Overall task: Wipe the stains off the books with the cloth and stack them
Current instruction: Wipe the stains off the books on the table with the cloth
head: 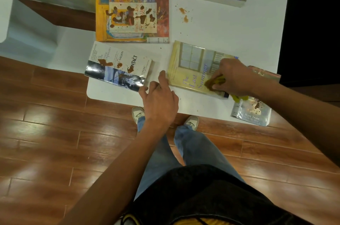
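Blue jeans (pixel 193 153) and pale sneakers stand on the wooden floor (pixel 46 132) at the white table (pixel 220 28). Left hand (pixel 159 102) hovers with loosely spread fingers beside the pale yellow "The Last Summer" paperback (pixel 191 66). Right hand (pixel 233 77) clutches a bunched yellow-green cloth (pixel 215 82), pressing it onto that cover. Brown-stained "Contact" paperback (pixel 119 70) lies just left.

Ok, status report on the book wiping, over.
Right hand rubbing yellow cloth on The Last Summer. Left hand open, steadying its edge. Contact still stained.
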Available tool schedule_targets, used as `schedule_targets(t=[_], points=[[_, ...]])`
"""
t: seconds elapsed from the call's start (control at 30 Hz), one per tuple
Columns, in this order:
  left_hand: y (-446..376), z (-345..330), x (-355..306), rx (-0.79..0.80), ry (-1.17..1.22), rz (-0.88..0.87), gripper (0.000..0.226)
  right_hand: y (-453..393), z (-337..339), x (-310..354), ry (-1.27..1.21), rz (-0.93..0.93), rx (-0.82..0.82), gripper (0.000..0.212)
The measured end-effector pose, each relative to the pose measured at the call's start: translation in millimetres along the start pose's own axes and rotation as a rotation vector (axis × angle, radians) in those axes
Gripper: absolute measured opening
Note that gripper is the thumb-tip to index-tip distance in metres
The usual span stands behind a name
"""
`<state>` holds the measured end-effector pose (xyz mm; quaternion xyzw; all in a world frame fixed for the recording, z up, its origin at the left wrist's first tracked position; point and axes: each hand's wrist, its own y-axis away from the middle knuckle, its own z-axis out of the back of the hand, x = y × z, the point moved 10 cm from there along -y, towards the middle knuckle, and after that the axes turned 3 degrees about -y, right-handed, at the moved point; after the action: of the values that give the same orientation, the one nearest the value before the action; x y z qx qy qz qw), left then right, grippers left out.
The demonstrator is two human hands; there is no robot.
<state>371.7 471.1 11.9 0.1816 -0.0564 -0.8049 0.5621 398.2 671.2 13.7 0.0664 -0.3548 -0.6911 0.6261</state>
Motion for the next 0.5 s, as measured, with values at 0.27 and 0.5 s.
schedule_targets(t=[0.27, 0.5], points=[[-4, 2, -4, 0.031, 0.017, 0.021, 0.067, 6, 30, -38, -0.164, -0.154, -0.231, 0.028], [-5, 1, -4, 0.033, 0.040, 0.032, 0.066, -8, 45, -50, -0.239, -0.213, -0.325, 0.026]])
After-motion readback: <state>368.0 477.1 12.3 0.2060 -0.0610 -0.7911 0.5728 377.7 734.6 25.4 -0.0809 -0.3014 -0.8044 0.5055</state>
